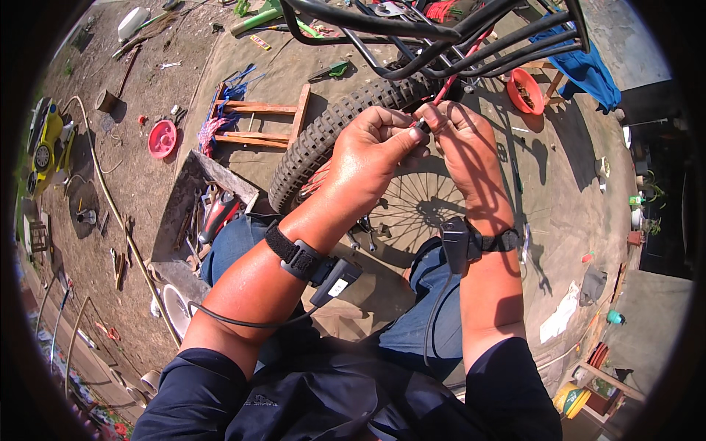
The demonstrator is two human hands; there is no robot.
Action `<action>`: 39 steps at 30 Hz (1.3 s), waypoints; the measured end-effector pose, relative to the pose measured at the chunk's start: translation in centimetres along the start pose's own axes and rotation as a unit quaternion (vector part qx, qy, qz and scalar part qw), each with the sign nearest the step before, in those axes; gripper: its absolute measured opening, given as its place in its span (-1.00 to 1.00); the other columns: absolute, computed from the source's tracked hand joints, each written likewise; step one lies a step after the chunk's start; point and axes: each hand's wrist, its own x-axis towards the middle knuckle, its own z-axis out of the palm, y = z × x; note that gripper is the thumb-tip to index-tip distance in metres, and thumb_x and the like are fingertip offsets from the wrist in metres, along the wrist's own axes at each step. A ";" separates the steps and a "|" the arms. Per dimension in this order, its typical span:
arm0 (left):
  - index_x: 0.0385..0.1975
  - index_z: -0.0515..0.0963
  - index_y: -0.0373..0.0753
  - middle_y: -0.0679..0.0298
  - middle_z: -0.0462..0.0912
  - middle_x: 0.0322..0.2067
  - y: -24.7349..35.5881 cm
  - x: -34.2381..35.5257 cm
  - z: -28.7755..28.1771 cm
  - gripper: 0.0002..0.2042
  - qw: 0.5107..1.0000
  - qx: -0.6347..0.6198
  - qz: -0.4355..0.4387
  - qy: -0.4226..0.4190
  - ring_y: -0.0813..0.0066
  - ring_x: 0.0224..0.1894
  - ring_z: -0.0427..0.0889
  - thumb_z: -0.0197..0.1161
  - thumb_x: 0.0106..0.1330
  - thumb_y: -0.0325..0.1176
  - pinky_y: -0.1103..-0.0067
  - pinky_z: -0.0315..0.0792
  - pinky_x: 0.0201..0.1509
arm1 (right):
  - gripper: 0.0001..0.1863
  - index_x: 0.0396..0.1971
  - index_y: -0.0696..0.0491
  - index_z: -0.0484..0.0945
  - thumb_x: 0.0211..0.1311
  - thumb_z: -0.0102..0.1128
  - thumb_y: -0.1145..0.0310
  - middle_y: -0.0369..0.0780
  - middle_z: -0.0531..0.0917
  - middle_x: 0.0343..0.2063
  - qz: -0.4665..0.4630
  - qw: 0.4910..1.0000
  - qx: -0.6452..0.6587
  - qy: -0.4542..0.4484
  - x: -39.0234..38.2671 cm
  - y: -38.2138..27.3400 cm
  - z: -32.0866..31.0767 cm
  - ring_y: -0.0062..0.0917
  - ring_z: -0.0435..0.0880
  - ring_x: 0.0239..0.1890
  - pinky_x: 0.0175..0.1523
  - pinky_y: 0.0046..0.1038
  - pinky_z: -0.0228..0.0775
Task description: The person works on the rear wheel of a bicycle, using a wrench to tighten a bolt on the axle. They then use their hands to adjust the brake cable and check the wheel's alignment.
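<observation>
Close together above a bicycle wheel, both my hands have their fingers pinched around a small black piece point(422, 126). My left hand point(371, 143) holds it from the left with thumb and fingertips. My right hand point(462, 136) closes on it from the right. Its exact kind is hidden by the fingers. A thin red tube or cable point(446, 88) runs down to my right fingertips from the black metal rack point(412, 37). Just left of my hands is the knobbly black tire point(323, 128). Its spokes cast a shadow on the ground below.
A metal toolbox point(170, 220) with tools lies by my left knee. Beyond it stands a small wooden stool frame point(298, 117). Red bowls point(162, 140) sit at left and far right. A hose point(110, 198) crosses the ground at left. Blue cloth point(581, 66) hangs at upper right.
</observation>
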 end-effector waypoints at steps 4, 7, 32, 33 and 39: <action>-0.12 0.45 -0.31 0.20 0.69 -0.27 -0.1 0.1 -0.2 -0.81 1.000 0.000 -0.003 -0.012 0.52 -0.28 0.68 0.28 0.39 -0.43 0.66 0.53 -0.25 | -0.69 -0.23 0.10 0.68 0.39 0.24 0.13 -0.46 0.57 -0.48 0.021 1.000 0.018 -0.006 -0.1 -0.1 0.0 -0.81 0.34 -0.47 -0.35 -0.67 0.18; -0.12 0.45 -0.31 0.21 0.69 -0.24 0.0 -0.1 -0.1 -0.81 0.999 -0.031 -0.027 -0.015 0.52 -0.27 0.69 0.28 0.39 -0.42 0.65 0.53 -0.25 | -0.69 -0.21 0.18 0.66 0.42 0.19 0.19 -0.28 0.68 -0.43 0.004 1.000 0.003 -0.007 -0.1 -0.4 -0.2 -0.68 0.59 -0.41 -0.31 -0.59 0.42; -0.21 0.48 -0.24 0.28 0.63 -0.39 1.3 -1.7 -0.5 -0.79 0.987 0.080 -0.120 -0.069 0.53 -0.40 0.65 0.11 0.49 -0.21 0.68 0.45 -0.37 | -0.77 -0.26 0.14 0.66 0.43 0.18 0.27 -0.34 0.64 -0.43 0.016 1.000 -0.010 0.004 -0.1 0.3 -0.4 -0.74 0.51 -0.34 -0.20 -0.61 0.34; -0.21 0.48 -0.23 0.29 0.63 -0.39 1.3 -1.8 -0.8 -0.80 0.986 0.081 -0.124 -0.074 0.54 -0.40 0.65 0.11 0.48 -0.21 0.68 0.45 -0.37 | -0.77 -0.26 0.14 0.66 0.43 0.18 0.28 -0.35 0.64 -0.44 0.032 0.999 -0.006 -0.004 -0.2 0.0 -0.5 -0.74 0.50 -0.34 -0.19 -0.61 0.33; -0.19 0.50 -0.21 0.31 0.65 -0.44 1.2 -2.4 -1.6 -0.81 0.988 0.068 -0.128 -0.056 0.56 -0.49 0.64 0.11 0.49 -0.22 0.71 0.42 -0.47 | -0.79 -0.25 0.15 0.65 0.41 0.19 0.30 -0.41 0.58 -0.46 0.014 0.999 0.051 0.002 -0.8 -0.2 0.5 -0.75 0.44 -0.37 -0.23 -0.59 0.29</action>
